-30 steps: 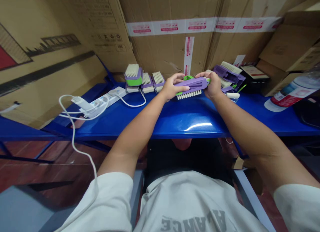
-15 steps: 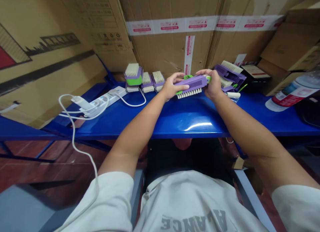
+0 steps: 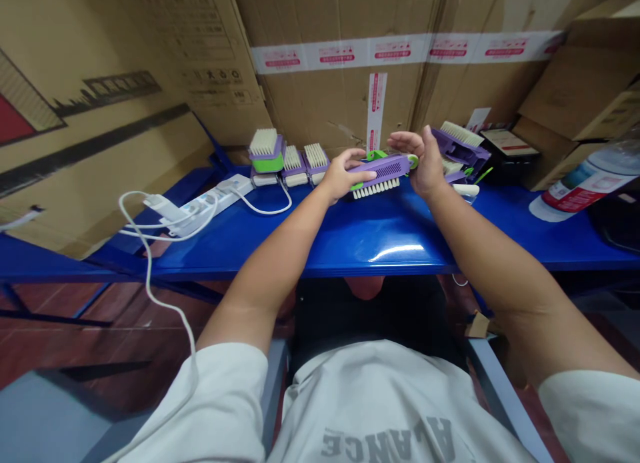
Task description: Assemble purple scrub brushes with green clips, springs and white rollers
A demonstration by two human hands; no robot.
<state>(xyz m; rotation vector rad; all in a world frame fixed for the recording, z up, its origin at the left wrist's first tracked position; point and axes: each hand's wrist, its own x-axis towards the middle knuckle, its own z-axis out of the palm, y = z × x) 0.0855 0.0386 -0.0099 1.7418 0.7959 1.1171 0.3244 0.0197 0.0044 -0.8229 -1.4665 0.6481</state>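
My left hand [image 3: 341, 175] grips the left end of a purple scrub brush [image 3: 381, 172] with white bristles facing down and green trim, held just above the blue table [image 3: 380, 236]. My right hand [image 3: 423, 159] is at the brush's right end with the fingers stretched out above it and the palm against its green tip. A row of finished purple and green brushes [image 3: 287, 158] stands bristles-up to the left of my hands. Another pile of purple brushes [image 3: 461, 150] lies right behind my right hand.
A white power strip [image 3: 210, 198] with a white cable [image 3: 150, 263] lies on the table's left. Cardboard boxes [image 3: 345, 56] wall the back and left. A plastic bottle [image 3: 583, 183] lies at the right, beside smaller boxes [image 3: 510, 146].
My right hand has opened: its fingers lifted off the brush's right end and now stretch above it. The left hand keeps its grip; the brush has barely moved.
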